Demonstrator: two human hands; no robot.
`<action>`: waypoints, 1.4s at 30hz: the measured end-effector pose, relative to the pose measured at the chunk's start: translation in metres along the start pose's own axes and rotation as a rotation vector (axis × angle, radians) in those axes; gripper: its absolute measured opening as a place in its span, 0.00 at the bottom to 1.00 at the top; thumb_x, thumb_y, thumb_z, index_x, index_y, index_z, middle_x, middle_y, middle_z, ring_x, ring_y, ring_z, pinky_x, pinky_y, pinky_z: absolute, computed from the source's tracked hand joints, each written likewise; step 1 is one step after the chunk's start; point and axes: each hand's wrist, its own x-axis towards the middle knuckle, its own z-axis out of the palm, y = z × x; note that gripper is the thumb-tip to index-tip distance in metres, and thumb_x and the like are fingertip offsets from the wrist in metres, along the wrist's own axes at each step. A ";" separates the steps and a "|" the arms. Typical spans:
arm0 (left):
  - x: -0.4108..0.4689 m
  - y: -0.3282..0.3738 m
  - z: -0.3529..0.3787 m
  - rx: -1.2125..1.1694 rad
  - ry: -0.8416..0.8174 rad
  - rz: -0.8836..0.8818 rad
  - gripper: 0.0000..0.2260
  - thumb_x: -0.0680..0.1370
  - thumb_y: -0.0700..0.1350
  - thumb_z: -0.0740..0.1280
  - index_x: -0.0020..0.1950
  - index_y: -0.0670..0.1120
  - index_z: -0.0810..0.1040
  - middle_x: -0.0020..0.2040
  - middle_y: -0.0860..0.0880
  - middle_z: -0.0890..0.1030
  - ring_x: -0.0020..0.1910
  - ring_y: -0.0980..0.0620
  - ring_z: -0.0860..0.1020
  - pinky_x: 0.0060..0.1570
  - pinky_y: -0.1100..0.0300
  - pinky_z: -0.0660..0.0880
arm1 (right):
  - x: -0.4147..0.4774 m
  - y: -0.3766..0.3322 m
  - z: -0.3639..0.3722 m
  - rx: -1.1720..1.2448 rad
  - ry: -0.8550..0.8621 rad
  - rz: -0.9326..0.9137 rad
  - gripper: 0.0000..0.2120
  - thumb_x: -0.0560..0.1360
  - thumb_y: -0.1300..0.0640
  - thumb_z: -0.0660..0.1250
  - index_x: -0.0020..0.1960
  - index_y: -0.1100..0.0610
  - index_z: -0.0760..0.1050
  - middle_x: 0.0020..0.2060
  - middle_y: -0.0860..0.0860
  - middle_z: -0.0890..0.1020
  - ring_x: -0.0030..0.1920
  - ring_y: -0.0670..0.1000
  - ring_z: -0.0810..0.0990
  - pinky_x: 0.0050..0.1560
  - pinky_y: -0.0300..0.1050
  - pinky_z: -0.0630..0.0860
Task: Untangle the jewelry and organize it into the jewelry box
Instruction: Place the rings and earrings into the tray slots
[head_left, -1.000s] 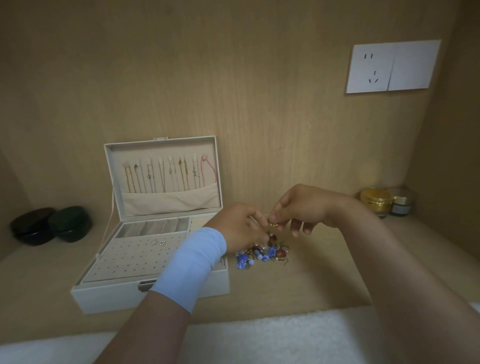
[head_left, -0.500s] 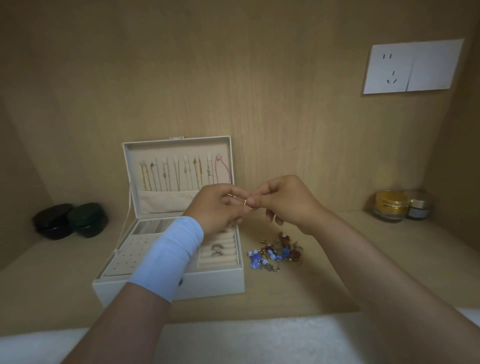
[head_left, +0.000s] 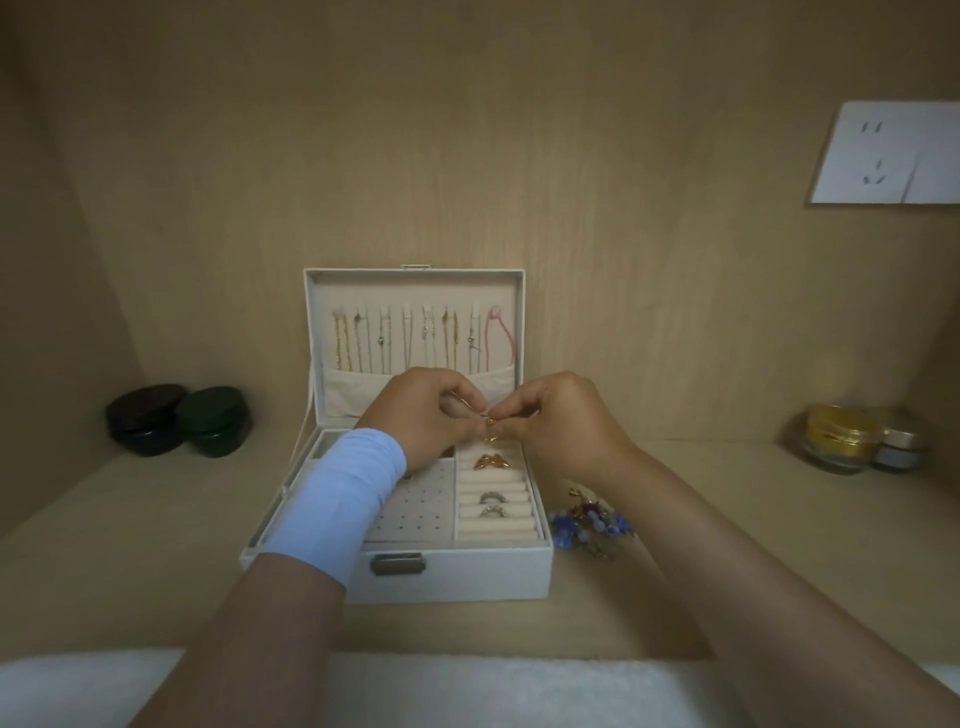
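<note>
Head view: open jewelry box holds rings; necklaces hang in lid.

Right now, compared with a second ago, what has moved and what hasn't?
The left hand and right hand, both pinching the gold piece throughout, carried it from above the tangled pile leftward to over the ring rolls of the jewelry box. The pile, the open box and its hung necklaces stayed put.

- A home is suggested, probably a dressing corner inside a wooden cabinet.
- A wall socket, cosmetic jars and an open jewelry box are seen there.
</note>
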 end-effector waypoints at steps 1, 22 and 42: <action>0.001 -0.003 -0.001 0.013 -0.005 -0.001 0.07 0.69 0.44 0.78 0.42 0.54 0.83 0.38 0.53 0.85 0.41 0.55 0.83 0.52 0.54 0.80 | 0.002 0.000 0.002 -0.023 -0.005 -0.007 0.04 0.69 0.54 0.80 0.41 0.47 0.86 0.36 0.41 0.85 0.39 0.36 0.82 0.44 0.33 0.77; 0.003 -0.006 0.007 0.276 -0.099 0.028 0.06 0.73 0.45 0.72 0.46 0.56 0.85 0.43 0.58 0.83 0.44 0.61 0.79 0.55 0.58 0.77 | 0.003 0.010 -0.001 -0.336 -0.130 -0.060 0.05 0.76 0.54 0.72 0.49 0.48 0.86 0.44 0.43 0.85 0.37 0.37 0.79 0.45 0.44 0.80; -0.005 0.059 0.058 0.193 -0.149 0.208 0.06 0.77 0.51 0.68 0.53 0.56 0.82 0.46 0.62 0.80 0.44 0.64 0.76 0.49 0.66 0.71 | -0.026 0.064 -0.119 -0.413 -0.338 0.219 0.06 0.72 0.60 0.76 0.46 0.50 0.85 0.38 0.41 0.82 0.34 0.37 0.78 0.31 0.25 0.69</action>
